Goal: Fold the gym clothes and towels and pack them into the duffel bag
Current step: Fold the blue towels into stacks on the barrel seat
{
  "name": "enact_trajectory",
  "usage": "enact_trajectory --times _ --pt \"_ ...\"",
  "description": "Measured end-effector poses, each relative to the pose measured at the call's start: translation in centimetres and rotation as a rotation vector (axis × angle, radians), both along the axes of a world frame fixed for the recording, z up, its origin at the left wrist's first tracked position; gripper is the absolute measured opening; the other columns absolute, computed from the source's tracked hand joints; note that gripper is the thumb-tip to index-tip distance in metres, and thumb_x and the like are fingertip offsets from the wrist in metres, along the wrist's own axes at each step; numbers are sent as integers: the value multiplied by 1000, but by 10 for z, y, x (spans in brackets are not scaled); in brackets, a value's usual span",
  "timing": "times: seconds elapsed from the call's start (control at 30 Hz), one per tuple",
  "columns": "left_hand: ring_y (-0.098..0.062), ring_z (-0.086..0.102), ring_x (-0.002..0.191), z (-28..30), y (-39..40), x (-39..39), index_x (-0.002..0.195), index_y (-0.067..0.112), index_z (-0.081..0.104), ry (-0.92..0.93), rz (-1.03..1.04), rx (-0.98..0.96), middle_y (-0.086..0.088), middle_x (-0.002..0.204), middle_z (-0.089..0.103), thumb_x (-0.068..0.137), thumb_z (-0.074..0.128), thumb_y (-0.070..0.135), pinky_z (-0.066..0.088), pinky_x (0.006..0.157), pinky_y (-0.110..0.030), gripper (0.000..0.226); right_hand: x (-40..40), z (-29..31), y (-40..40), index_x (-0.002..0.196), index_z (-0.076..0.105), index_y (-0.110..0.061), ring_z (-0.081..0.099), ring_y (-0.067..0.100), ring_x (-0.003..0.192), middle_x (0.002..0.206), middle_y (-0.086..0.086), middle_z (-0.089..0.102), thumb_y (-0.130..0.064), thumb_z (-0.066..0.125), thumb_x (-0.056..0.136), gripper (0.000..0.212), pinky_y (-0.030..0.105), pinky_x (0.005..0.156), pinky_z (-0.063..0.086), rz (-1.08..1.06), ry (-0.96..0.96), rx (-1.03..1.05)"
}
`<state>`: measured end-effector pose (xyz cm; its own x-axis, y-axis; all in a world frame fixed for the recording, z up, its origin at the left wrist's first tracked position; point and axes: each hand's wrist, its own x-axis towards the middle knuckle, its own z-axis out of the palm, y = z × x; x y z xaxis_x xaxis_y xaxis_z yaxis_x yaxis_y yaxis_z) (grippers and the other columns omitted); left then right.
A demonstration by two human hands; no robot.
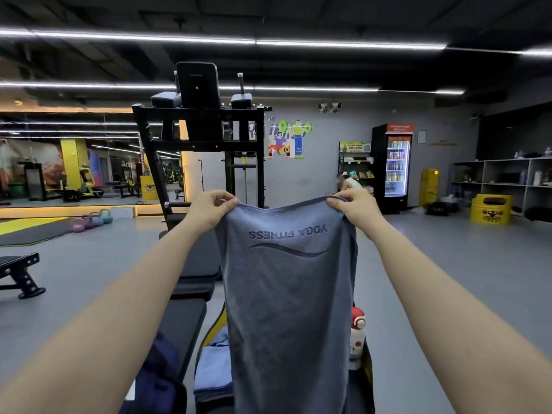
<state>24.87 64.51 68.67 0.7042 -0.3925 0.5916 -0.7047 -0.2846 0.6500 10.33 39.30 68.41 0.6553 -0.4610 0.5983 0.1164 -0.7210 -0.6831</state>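
Observation:
A grey-blue towel (288, 294) printed "YOGA FITNESS" hangs full length in front of me. My left hand (210, 209) pinches its top left corner and my right hand (354, 209) pinches its top right corner, both arms stretched out. Below, partly hidden behind the towel, lies the open duffel bag (213, 330) with a yellow lining. Folded light-blue cloth (213, 369) rests inside it. A dark navy garment (158, 377) lies on the bench at lower left.
A black padded bench (185, 321) runs ahead under the bag. A red-and-white bottle (357, 336) stands right of the towel. A black gym rack (203, 138) rises ahead, another bench (18, 270) sits left, kettlebells (92, 219) beyond. A person (348, 183) crouches by a drinks fridge (394, 165).

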Motion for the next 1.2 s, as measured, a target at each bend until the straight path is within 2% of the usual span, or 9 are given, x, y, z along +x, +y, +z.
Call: enact_trajectory --times 0.1,0.17,0.27,0.33,0.47,0.63,0.73,0.93,1.2 --pt "-12 53 95 -12 0 10 105 9 69 33 -2 63 1 95 63 91 62 20 38 79 -19 19 7 -12 -10 107 71 -3 56 19 95 97 8 65 -19 65 91 24 25 78 38 -6 106 4" --pt "-14 56 100 -23 1 23 110 6 69 63 -13 146 -4 105 66 91 62 15 39 85 -22 22 16 -24 -16 108 70 -3 57 24 102 106 11 67 -19 65 90 25 28 81 40 -21 178 -7" --pt "-19 59 107 -45 -4 46 112 5 68 86 -12 258 -10 112 67 90 61 7 41 90 -24 23 35 -45 -25 108 70 -2 53 20 93 100 10 65 -19 64 91 25 25 75 37 -27 295 -13" --pt "-21 59 110 -62 -11 62 109 8 70 91 19 311 -9 111 68 90 60 4 42 94 -26 22 51 -62 -32 107 70 -2 55 22 95 102 12 67 -20 64 91 25 23 73 36 -46 370 -39" --pt "-17 57 102 -92 -32 90 109 9 70 145 118 290 -8 111 68 91 56 3 40 86 -22 23 88 -92 -45 110 69 1 58 27 108 114 16 67 -17 64 91 27 24 80 38 -72 437 -40" --pt "-12 53 90 -120 -59 131 104 6 71 187 204 234 -11 110 67 92 50 -2 40 75 -22 26 142 -120 -65 109 70 1 59 27 110 115 16 67 -12 63 91 24 24 83 41 -104 436 -36" --pt "-17 56 94 -133 -74 159 101 6 71 206 224 224 -11 108 67 92 47 -4 38 77 -22 28 175 -133 -79 107 71 0 61 28 106 111 16 69 -9 63 91 20 32 87 46 -126 437 -18" --pt "-25 58 106 -155 -104 221 101 6 71 236 224 215 -12 111 67 92 49 -4 39 82 -23 26 240 -159 -110 107 72 -4 63 32 102 109 16 70 -12 62 92 20 38 87 51 -179 428 7" --pt "-26 57 109 -182 -143 289 103 5 71 263 242 210 -13 113 66 94 45 -4 38 84 -23 28 309 -189 -144 106 73 -9 63 35 98 104 18 70 -16 59 92 21 39 82 51 -203 418 -21"
